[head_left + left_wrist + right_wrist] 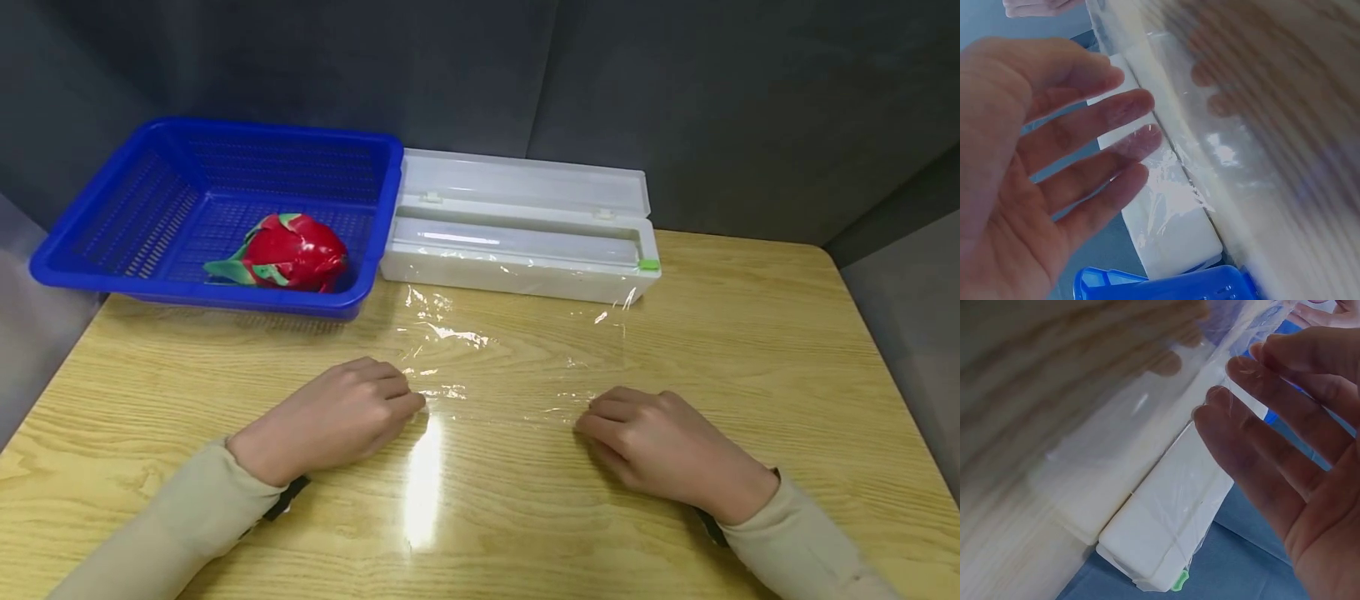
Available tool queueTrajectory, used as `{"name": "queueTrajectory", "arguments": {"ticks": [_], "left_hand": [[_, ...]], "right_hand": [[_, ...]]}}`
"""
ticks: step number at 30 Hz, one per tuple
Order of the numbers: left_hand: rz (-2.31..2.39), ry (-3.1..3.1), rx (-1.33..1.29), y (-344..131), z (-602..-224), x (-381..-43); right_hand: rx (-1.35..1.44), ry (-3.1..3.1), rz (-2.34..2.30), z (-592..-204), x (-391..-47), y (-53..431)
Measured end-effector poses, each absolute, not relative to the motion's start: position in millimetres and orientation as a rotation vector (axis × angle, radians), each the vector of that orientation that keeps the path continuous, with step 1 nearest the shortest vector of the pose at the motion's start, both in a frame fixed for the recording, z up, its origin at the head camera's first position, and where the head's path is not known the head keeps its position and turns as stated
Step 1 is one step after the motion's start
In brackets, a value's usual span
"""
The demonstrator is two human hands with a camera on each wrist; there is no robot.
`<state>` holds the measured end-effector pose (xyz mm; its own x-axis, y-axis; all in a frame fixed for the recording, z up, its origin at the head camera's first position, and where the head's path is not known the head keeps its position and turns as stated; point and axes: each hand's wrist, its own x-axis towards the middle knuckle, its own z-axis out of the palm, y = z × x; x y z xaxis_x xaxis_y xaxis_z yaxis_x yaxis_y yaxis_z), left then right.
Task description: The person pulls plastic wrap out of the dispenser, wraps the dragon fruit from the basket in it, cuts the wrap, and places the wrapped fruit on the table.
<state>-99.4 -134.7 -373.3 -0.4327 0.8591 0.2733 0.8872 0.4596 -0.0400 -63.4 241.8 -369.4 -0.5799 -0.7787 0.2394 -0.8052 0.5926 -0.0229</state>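
A sheet of clear cling film (457, 335) stretches from an open white dispenser box (517, 282) toward me over the table. My left hand (341, 417) pinches its near edge at the left corner, thumb close to the index finger. At the right corner, my right hand (660, 446) pinches the same edge. The film overlaps the other fingertips in both wrist views; those fingers are loosely bent. Inside the box lies the film roll (517, 240), and the lid (525, 183) is tipped back. A green slider (648, 264) sits at the box's right end.
To the left of the box stands a blue plastic basket (367, 242), close against it. A red dragon fruit (296, 252) with green scales lies in the basket. The wooden table (780, 358) ends at a dark curtain (735, 117) behind.
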Motion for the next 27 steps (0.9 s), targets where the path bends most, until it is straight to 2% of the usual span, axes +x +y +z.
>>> {"name": "queueTrajectory", "arguments": {"ticks": [27], "left_hand": [[-0.173, -2.446, -1.571, -133.2, -379.9, -92.0]], "right_hand": [[1.325, -2.598, 0.196, -375.9, -54.5, 243.5]]}}
